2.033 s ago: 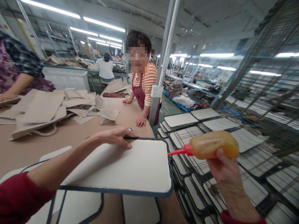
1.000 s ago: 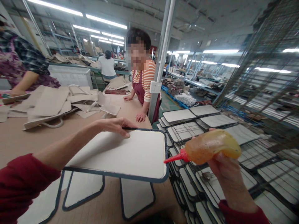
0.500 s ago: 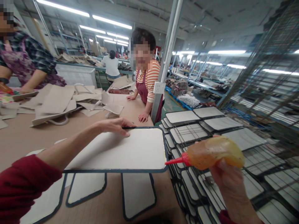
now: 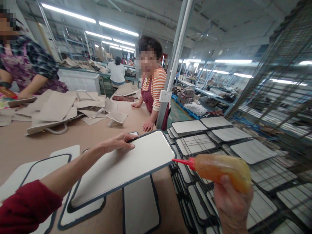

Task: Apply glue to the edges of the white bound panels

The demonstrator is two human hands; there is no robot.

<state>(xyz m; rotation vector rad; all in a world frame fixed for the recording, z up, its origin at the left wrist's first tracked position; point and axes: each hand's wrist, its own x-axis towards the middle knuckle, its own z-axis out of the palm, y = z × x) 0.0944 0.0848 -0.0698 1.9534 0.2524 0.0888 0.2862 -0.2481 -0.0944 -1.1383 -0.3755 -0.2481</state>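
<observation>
My left hand (image 4: 123,143) grips the far edge of a white panel (image 4: 129,165) with dark blue edging, thumb on its face. The panel is held tilted above the table, its right end raised. My right hand (image 4: 232,198) is wrapped round a squeeze bottle (image 4: 221,169) of amber liquid, probably glue. The bottle's red nozzle (image 4: 182,161) points left, its tip at the panel's right corner; whether it touches I cannot tell. A shiny line runs along the panel's right edge. Beneath lie more edged panels, one (image 4: 141,204) near the table's front.
Wire racks (image 4: 195,141) hold many similar panels on the right. Beige pieces with handles (image 4: 56,107) are piled at the table's far left. A metal post (image 4: 174,58) stands by a person in a striped top (image 4: 159,83); another person (image 4: 36,65) works at left.
The panel has swung from nearly level to a slant, its left end dropping towards me. The bottle has shifted slightly left and up, with its nozzle staying near the right corner.
</observation>
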